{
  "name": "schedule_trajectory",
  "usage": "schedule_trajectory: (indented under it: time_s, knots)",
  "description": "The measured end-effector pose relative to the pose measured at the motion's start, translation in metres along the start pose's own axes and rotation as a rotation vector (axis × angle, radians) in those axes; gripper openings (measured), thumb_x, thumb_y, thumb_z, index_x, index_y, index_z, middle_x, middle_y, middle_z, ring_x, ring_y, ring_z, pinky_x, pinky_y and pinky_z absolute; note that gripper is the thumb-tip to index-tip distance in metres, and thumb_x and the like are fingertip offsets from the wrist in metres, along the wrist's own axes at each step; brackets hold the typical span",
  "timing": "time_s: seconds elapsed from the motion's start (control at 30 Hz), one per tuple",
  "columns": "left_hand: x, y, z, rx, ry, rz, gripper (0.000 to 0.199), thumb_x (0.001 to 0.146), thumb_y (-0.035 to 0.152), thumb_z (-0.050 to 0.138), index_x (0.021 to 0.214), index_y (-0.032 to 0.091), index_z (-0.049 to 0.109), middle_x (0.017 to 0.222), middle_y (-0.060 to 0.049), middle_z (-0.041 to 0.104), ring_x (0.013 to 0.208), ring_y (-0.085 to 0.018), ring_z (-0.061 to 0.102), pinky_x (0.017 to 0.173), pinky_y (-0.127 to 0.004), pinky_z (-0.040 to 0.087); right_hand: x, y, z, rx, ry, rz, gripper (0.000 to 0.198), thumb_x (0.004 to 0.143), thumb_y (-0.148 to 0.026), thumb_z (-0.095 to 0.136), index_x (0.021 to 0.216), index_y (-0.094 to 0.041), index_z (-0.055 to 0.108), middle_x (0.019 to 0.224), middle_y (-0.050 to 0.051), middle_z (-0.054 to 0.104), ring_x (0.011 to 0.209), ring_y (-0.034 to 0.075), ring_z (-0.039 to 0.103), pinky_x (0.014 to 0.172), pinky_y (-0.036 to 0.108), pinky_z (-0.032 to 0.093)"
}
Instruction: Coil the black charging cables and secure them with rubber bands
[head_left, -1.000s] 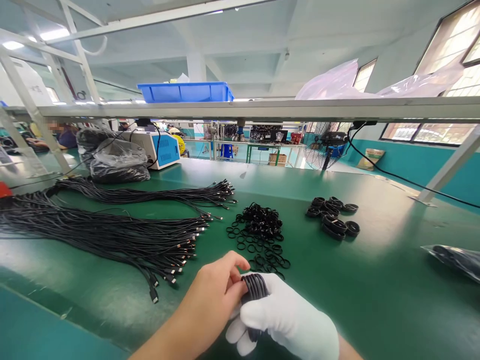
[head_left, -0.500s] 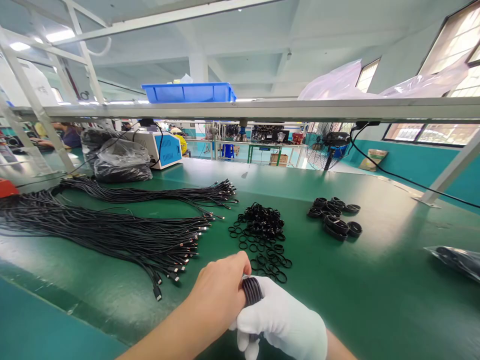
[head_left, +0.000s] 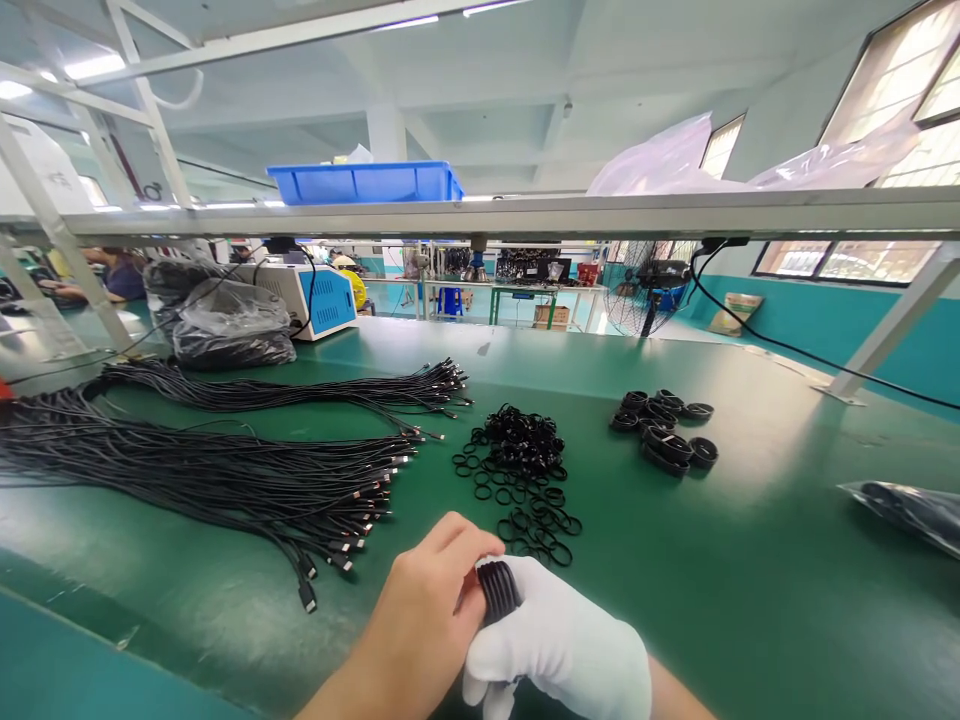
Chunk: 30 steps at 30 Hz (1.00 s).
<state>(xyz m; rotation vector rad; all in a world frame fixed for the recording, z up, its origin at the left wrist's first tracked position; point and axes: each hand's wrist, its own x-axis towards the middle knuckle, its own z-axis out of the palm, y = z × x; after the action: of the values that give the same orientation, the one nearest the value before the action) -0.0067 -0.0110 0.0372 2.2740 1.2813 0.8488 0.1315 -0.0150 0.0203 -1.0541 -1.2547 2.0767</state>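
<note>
A black cable wound into a tight coil is gripped between my two hands, just above the green table. My right hand, in a white glove, is closed around the coil from the right. From the left, my bare left hand presses its thumb and fingers on the coil's near side; its fingertips are partly hidden. Beyond my hands lies a heap of small black rings, with looser ones spread towards me. Two bundles of straight black cables, a near one and a far one, stretch out on the left.
Several coiled cables sit to the right of the rings. A plastic bag with something black is at the right edge. Behind the bundles stand a filled plastic bag and a blue-and-white machine. A shelf crosses overhead, carrying a blue tray.
My left hand has turned slightly, its fingers now reaching over the top of the coil. My right hand keeps its hold. The whole view has shifted a little.
</note>
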Motion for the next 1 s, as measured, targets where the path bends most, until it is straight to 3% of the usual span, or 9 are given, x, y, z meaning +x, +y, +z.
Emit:
schedule_trajectory:
  time_s: [0.17, 0.27, 0.37, 0.47, 0.57, 0.67, 0.9, 1.0]
  knots:
    - [-0.006, -0.010, 0.010, 0.006, 0.146, 0.077, 0.032, 0.072, 0.001, 0.042, 0.080, 0.020, 0.066, 0.070, 0.002, 0.058, 0.060, -0.010, 0.058, 0.057, -0.020, 0.047, 0.003, 0.004, 0.000, -0.016, 0.006, -0.014, 0.006, 0.051, -0.011, 0.065, 0.055, -0.010, 0.061, 0.051, 0.001, 0.059, 0.045, 0.010, 0.057, 0.046, 0.018, 0.047]
    - [-0.006, -0.013, 0.014, -0.044, 0.162, 0.063, 0.032, 0.074, 0.003, 0.041, 0.080, 0.021, 0.066, 0.069, 0.002, 0.058, 0.061, -0.010, 0.058, 0.057, -0.019, 0.048, 0.003, 0.003, 0.003, 0.039, 0.001, 0.015, 0.006, 0.051, -0.013, 0.062, 0.056, -0.009, 0.061, 0.049, 0.002, 0.058, 0.042, 0.010, 0.054, 0.045, 0.020, 0.047]
    - [-0.001, -0.013, 0.011, -0.093, 0.104, 0.014, 0.032, 0.074, 0.002, 0.045, 0.087, 0.022, 0.066, 0.080, 0.001, 0.062, 0.068, -0.011, 0.060, 0.062, -0.020, 0.050, 0.004, 0.002, 0.003, 0.131, 0.026, -0.031, 0.014, 0.051, -0.016, 0.060, 0.063, -0.009, 0.061, 0.047, 0.001, 0.056, 0.040, 0.011, 0.053, 0.041, 0.021, 0.044]
    - [-0.002, -0.016, 0.007, -0.072, 0.142, -0.034, 0.031, 0.075, 0.008, 0.052, 0.100, 0.025, 0.063, 0.095, 0.000, 0.062, 0.074, -0.013, 0.061, 0.065, -0.023, 0.052, 0.007, 0.005, -0.003, 0.239, 0.072, -0.112, 0.022, 0.055, -0.022, 0.064, 0.073, -0.011, 0.059, 0.052, 0.001, 0.057, 0.044, 0.012, 0.055, 0.042, 0.021, 0.044]
    - [-0.013, -0.022, 0.007, -0.017, 0.186, -0.040, 0.013, 0.080, 0.016, 0.052, 0.084, 0.023, 0.063, 0.085, -0.001, 0.061, 0.075, -0.015, 0.060, 0.067, -0.025, 0.052, 0.010, 0.009, -0.010, 0.349, 0.102, -0.149, 0.026, 0.059, -0.024, 0.068, 0.078, -0.012, 0.055, 0.062, 0.003, 0.060, 0.054, 0.013, 0.059, 0.049, 0.023, 0.046]
    - [-0.024, -0.025, 0.009, -0.023, 0.169, -0.023, 0.015, 0.084, 0.021, 0.049, 0.078, 0.022, 0.062, 0.080, -0.001, 0.060, 0.075, -0.016, 0.060, 0.067, -0.025, 0.051, 0.011, 0.011, -0.015, 0.407, 0.069, -0.153, 0.032, 0.060, -0.027, 0.070, 0.082, -0.013, 0.052, 0.065, 0.003, 0.060, 0.060, 0.015, 0.060, 0.052, 0.025, 0.046]
    - [-0.014, -0.025, 0.002, 0.079, 0.188, -0.032, 0.020, 0.087, 0.021, 0.048, 0.099, 0.022, 0.064, 0.090, -0.003, 0.065, 0.080, -0.016, 0.063, 0.069, -0.025, 0.053, 0.009, 0.006, -0.010, 0.291, 0.206, -0.096, 0.034, 0.055, -0.019, 0.066, 0.085, -0.013, 0.052, 0.065, 0.001, 0.059, 0.051, 0.012, 0.058, 0.040, 0.021, 0.043]
    - [-0.006, -0.023, 0.007, 0.164, 0.179, 0.058, 0.029, 0.086, 0.016, 0.045, 0.108, 0.021, 0.063, 0.095, -0.005, 0.066, 0.086, -0.019, 0.063, 0.074, -0.029, 0.054, 0.012, 0.006, -0.008, 0.196, 0.138, -0.116, 0.023, 0.054, -0.019, 0.061, 0.075, -0.011, 0.055, 0.060, 0.000, 0.056, 0.047, 0.010, 0.055, 0.036, 0.018, 0.042]
